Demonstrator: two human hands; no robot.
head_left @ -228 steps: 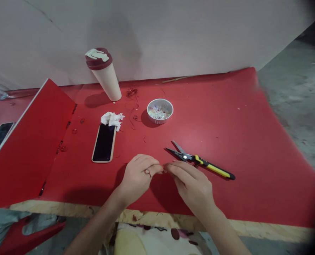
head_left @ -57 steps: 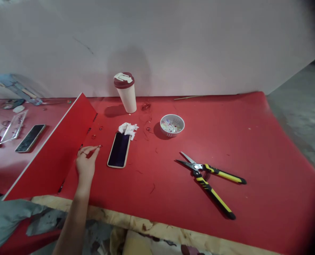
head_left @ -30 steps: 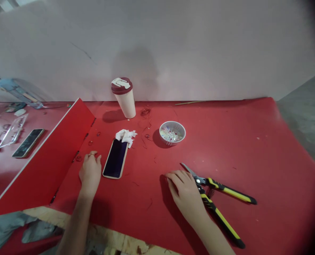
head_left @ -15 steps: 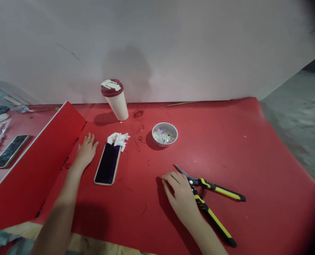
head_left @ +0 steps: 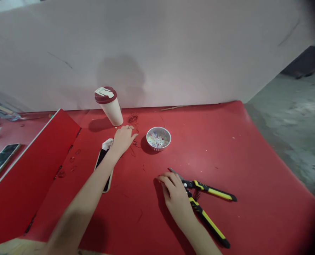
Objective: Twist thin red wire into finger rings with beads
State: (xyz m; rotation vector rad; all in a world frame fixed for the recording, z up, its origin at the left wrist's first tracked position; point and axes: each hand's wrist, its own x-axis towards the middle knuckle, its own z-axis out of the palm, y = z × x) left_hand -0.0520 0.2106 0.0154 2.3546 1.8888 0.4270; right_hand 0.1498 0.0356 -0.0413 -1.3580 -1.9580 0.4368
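My left hand reaches over the tissue and the phone, its fingers stretched out and the thumb apart. Its fingertips are close to a tangle of thin red wire and loose strands beside the cup. The white tissue and the dark-screened phone are partly hidden under my hand and forearm. My right hand rests on the red table with loosely bent fingers, beside the opened shears with yellow-black handles, covering part of them; nothing shows in its fingers. A small white perforated bowl holds tiny colourful beads.
A cream tumbler with a maroon lid stands near the grey wall. Several small wire rings lie by the hinges of a raised red panel. Beyond it lies another phone. A thin stick lies along the wall.
My left hand has moved right and away from me, from beside the hinged panel to over the tissue, uncovering small wire rings. The view has shifted slightly; my right hand stays by the shears.
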